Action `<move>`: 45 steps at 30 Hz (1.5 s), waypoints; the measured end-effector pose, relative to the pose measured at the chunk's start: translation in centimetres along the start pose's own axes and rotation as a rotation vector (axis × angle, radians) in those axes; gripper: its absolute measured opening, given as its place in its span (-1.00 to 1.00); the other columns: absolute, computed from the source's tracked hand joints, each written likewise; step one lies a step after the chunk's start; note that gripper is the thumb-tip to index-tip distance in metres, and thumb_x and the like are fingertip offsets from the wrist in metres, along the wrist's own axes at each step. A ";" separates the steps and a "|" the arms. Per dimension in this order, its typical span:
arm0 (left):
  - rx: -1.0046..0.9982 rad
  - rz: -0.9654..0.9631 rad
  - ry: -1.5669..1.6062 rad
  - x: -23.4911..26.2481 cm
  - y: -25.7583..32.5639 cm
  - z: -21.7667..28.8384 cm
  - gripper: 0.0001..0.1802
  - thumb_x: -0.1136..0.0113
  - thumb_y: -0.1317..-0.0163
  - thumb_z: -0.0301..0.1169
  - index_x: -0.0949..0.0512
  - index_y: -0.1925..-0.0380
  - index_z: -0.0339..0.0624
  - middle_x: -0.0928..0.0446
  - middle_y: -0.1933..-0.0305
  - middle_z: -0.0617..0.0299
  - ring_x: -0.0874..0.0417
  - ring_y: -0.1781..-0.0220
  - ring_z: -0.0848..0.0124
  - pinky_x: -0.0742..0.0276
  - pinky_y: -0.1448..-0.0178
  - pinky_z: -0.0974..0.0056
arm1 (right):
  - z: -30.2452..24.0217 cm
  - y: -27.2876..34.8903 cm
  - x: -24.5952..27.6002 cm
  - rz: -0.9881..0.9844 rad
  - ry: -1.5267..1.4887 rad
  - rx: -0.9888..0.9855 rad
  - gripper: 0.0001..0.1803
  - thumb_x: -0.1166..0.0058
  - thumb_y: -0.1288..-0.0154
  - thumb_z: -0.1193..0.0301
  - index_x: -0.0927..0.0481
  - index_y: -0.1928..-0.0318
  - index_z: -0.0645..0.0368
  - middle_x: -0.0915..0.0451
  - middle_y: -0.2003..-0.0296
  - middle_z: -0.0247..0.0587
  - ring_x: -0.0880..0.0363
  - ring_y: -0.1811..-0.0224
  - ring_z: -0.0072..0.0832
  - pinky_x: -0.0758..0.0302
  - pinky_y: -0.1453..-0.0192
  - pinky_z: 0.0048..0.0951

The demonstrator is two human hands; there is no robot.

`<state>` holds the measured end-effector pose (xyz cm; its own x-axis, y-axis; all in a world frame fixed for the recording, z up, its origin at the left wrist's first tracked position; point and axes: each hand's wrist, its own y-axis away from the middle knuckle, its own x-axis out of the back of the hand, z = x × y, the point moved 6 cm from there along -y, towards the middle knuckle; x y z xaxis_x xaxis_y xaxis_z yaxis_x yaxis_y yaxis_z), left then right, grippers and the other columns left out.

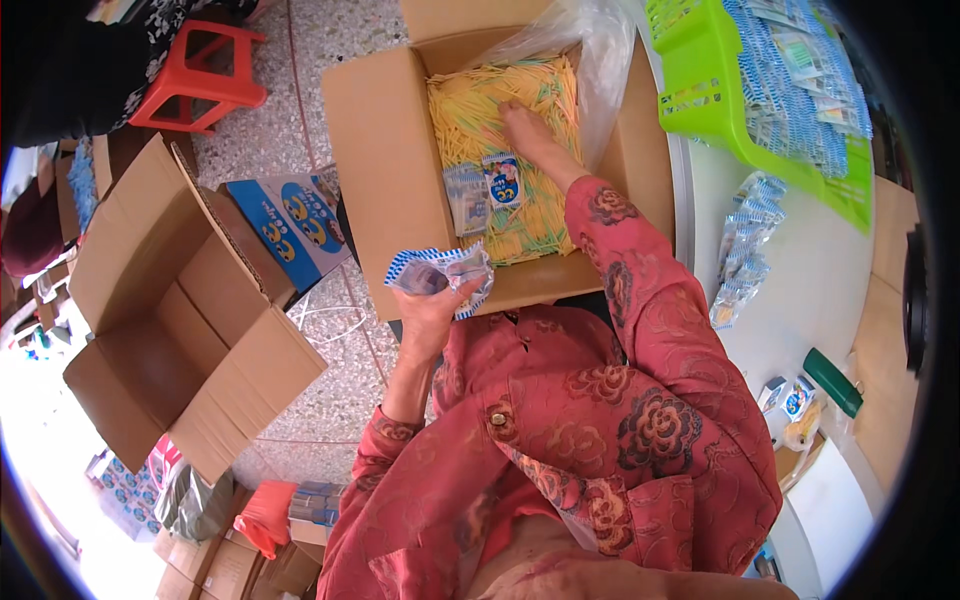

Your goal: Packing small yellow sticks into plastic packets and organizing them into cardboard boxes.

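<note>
My left hand [428, 318] is closed around a clear plastic packet [445, 272] with a blue-striped edge, held over the near left corner of an open cardboard box [375, 190]. Thin yellow, orange and green sticks [520, 228] fill the box. Toward its far side, my right hand [527, 132] reaches down among the sticks. Its fingertips are buried there, so whether it grips any is hidden. On the sticks between both hands lie a blue printed packet [503, 180] and a paler clear packet [466, 198], side by side.
A clear plastic liner [610, 75] spills over the box's far right. On the right, a white table [815, 270] bears a green basket [700, 95] of packets, a packet strip [742, 245] and a dark green object [832, 382]. An open carton [190, 320] and red stool [200, 75] stand left.
</note>
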<state>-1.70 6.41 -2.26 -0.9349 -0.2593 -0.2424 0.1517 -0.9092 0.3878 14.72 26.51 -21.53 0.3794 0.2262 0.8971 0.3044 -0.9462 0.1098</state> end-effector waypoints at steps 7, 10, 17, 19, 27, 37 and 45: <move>0.032 -0.029 -0.006 -0.3 -0.7 -1.0 -0.69 -0.32 0.16 -0.67 -0.49 0.35 -0.32 -0.55 0.34 0.21 -0.56 0.32 0.48 -0.49 0.19 0.37 | -1.0 -0.7 -1.4 0.058 0.144 -0.006 -0.73 -0.06 -0.04 0.39 -0.43 0.27 0.30 -0.51 0.33 0.04 -0.54 0.24 -0.14 -0.50 0.22 -0.24; 0.061 0.004 0.014 0.1 -0.8 -1.7 -0.70 -0.31 0.16 -0.66 -0.49 0.35 -0.32 -0.55 0.34 0.22 -0.55 0.32 0.49 -0.48 0.20 0.38 | -1.1 -0.8 -2.1 0.085 0.152 0.034 -0.81 0.01 -0.02 0.52 -0.37 0.32 0.34 -0.49 0.37 0.17 -0.52 0.28 -0.02 -0.48 0.23 -0.16; 0.099 -0.018 0.049 -0.2 -0.9 -1.6 -0.71 -0.29 0.14 -0.66 -0.48 0.35 -0.33 -0.54 0.35 0.22 -0.55 0.32 0.49 -0.47 0.19 0.38 | -1.1 -0.8 -2.3 0.053 0.187 -0.052 -0.80 0.01 0.01 0.54 -0.45 0.30 0.33 -0.51 0.38 0.09 -0.55 0.30 -0.12 -0.51 0.26 -0.27; 0.087 -0.012 0.052 -0.2 -0.9 -1.5 -0.71 -0.29 0.14 -0.67 -0.48 0.35 -0.33 -0.54 0.35 0.22 -0.55 0.32 0.49 -0.47 0.18 0.38 | -1.2 -0.8 -2.1 0.035 0.149 -0.066 -0.80 -0.04 0.05 0.54 -0.47 0.33 0.34 -0.51 0.38 0.10 -0.55 0.30 -0.10 -0.52 0.27 -0.27; 0.090 -0.017 0.063 -0.4 -0.9 -1.3 -0.71 -0.30 0.13 -0.66 -0.48 0.34 -0.32 -0.54 0.35 0.23 -0.54 0.30 0.50 -0.47 0.18 0.38 | -0.1 -0.8 -2.2 0.110 0.075 -0.026 -0.76 -0.05 -0.02 0.41 -0.45 0.31 0.32 -0.50 0.36 0.12 -0.53 0.28 -0.05 -0.50 0.25 -0.20; 0.104 -0.048 0.040 -1.1 -0.8 -1.1 -0.75 -0.30 0.12 -0.64 -0.51 0.36 -0.34 -0.55 0.34 0.22 -0.54 0.31 0.50 -0.47 0.17 0.38 | 0.7 -0.7 -0.8 0.118 0.046 0.005 -0.68 -0.06 -0.09 0.33 -0.39 0.26 0.34 -0.51 0.35 0.16 -0.51 0.26 0.00 -0.48 0.22 -0.15; 0.051 -0.037 0.040 -1.0 -0.4 -0.6 -0.71 -0.32 0.14 -0.62 -0.50 0.34 -0.34 -0.55 0.33 0.20 -0.56 0.29 0.46 -0.49 0.15 0.34 | 3.7 0.0 1.6 -0.099 -0.568 -0.342 -0.82 0.04 -0.13 0.41 -0.46 0.32 0.29 -0.56 0.43 -0.02 -0.53 0.43 -0.29 -0.39 0.44 -0.37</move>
<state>-0.68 6.88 -2.72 -0.9260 -0.2391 -0.2922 0.0994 -0.9011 0.4221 18.56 27.77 -21.70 0.7934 0.3136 0.5218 0.1029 -0.9138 0.3928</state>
